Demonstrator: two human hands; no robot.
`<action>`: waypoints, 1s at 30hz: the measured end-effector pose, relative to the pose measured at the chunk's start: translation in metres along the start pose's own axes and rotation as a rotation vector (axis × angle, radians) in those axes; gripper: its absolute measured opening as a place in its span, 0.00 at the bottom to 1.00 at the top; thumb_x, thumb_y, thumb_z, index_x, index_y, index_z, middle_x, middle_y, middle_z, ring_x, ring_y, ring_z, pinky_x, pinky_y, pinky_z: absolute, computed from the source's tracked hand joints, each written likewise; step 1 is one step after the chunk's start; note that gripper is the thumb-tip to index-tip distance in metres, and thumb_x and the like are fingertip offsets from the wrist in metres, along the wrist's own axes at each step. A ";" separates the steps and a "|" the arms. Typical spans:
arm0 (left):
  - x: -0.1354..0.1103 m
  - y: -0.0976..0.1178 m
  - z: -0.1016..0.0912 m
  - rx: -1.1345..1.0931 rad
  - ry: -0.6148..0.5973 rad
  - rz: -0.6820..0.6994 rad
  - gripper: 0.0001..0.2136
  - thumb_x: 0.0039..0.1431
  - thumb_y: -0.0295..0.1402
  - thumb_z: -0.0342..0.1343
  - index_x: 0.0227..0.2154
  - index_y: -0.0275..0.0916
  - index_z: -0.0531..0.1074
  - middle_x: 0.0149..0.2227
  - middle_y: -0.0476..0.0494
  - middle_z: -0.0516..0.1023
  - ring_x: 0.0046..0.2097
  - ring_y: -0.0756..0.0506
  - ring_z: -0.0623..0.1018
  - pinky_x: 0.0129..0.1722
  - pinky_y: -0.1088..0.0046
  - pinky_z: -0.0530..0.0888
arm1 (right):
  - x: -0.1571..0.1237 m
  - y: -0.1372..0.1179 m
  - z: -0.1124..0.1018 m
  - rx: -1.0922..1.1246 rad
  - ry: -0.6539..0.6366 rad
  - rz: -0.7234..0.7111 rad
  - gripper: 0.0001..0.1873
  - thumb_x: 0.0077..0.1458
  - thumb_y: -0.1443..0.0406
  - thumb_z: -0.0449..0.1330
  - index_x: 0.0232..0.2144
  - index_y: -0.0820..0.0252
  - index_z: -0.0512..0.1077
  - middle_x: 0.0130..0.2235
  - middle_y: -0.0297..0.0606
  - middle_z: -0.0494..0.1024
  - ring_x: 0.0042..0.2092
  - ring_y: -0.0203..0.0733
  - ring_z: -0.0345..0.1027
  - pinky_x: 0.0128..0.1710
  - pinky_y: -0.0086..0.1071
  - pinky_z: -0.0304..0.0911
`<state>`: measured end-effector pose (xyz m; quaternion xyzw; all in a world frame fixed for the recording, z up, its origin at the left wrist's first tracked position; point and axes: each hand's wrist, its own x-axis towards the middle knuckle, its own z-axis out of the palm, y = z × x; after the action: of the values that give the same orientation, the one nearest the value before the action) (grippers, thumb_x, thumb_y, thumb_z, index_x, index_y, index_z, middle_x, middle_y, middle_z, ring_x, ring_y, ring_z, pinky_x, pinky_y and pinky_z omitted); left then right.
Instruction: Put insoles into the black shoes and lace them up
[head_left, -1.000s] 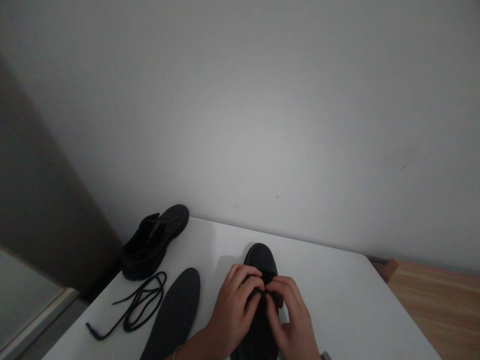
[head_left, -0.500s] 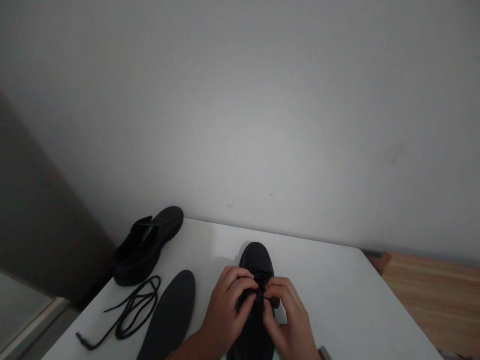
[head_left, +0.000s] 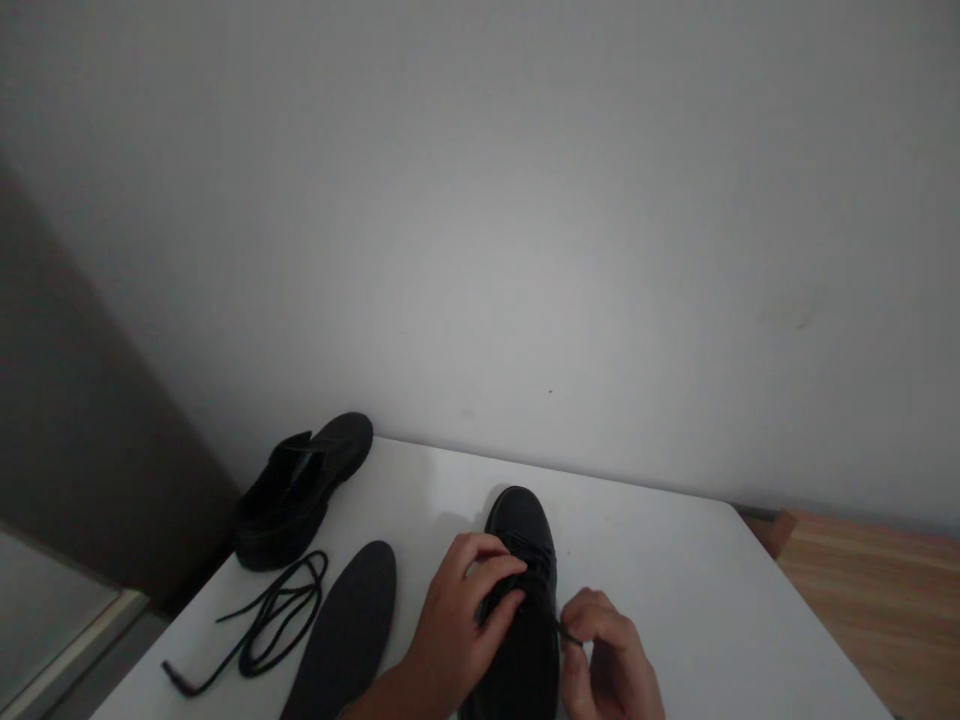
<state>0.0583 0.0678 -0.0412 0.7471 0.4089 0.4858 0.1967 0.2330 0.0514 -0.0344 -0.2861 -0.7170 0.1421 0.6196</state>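
Observation:
A black shoe (head_left: 523,525) stands on the white table (head_left: 675,590), toe pointing away from me. My left hand (head_left: 457,630) curls over its lacing area, fingers pressed on the upper. Just right of the shoe, my right hand (head_left: 611,665) pinches a thin black lace (head_left: 564,632) that runs from the shoe. A dark insole (head_left: 345,635) lies flat to the left of the shoe. Further left, a loose black shoelace (head_left: 262,615) lies coiled. The second black shoe (head_left: 300,490), without a lace, rests at the table's far left corner.
A pale wall (head_left: 525,250) rises right behind the table. A wooden floor (head_left: 877,600) shows past the table's right edge. A dark panel (head_left: 67,430) and a light sill lie to the left.
My right hand has drawn back to the right and toward me, pulling the lace out from the shoe. The left hand has stayed on the shoe.

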 end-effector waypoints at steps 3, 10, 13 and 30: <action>0.000 0.001 0.000 0.024 -0.012 0.026 0.11 0.61 0.23 0.58 0.42 0.44 0.77 0.45 0.41 0.72 0.46 0.42 0.75 0.47 0.63 0.76 | 0.005 -0.005 0.002 0.032 0.027 -0.001 0.04 0.67 0.67 0.52 0.38 0.56 0.67 0.26 0.33 0.68 0.27 0.38 0.64 0.24 0.29 0.63; -0.003 -0.001 0.002 0.023 -0.054 0.018 0.10 0.62 0.21 0.54 0.39 0.42 0.74 0.46 0.41 0.70 0.48 0.41 0.73 0.49 0.63 0.74 | -0.001 -0.002 0.000 0.006 -0.130 0.143 0.09 0.68 0.63 0.50 0.39 0.55 0.70 0.33 0.38 0.72 0.35 0.43 0.67 0.32 0.34 0.65; -0.004 -0.003 0.002 -0.002 -0.076 0.026 0.09 0.62 0.22 0.52 0.40 0.43 0.72 0.47 0.41 0.69 0.50 0.41 0.72 0.50 0.64 0.73 | -0.002 0.004 -0.002 -0.085 -0.173 0.206 0.09 0.66 0.69 0.51 0.44 0.54 0.70 0.39 0.41 0.72 0.41 0.45 0.69 0.38 0.35 0.68; 0.000 -0.005 -0.006 -0.130 -0.167 0.038 0.10 0.61 0.20 0.46 0.38 0.43 0.60 0.48 0.42 0.68 0.51 0.42 0.70 0.51 0.63 0.70 | -0.001 0.013 -0.001 -0.163 -0.289 0.379 0.15 0.59 0.71 0.56 0.48 0.51 0.69 0.49 0.41 0.66 0.51 0.46 0.66 0.49 0.34 0.66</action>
<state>0.0507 0.0697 -0.0419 0.7784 0.3443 0.4509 0.2687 0.2376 0.0612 -0.0420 -0.4413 -0.7408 0.2370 0.4476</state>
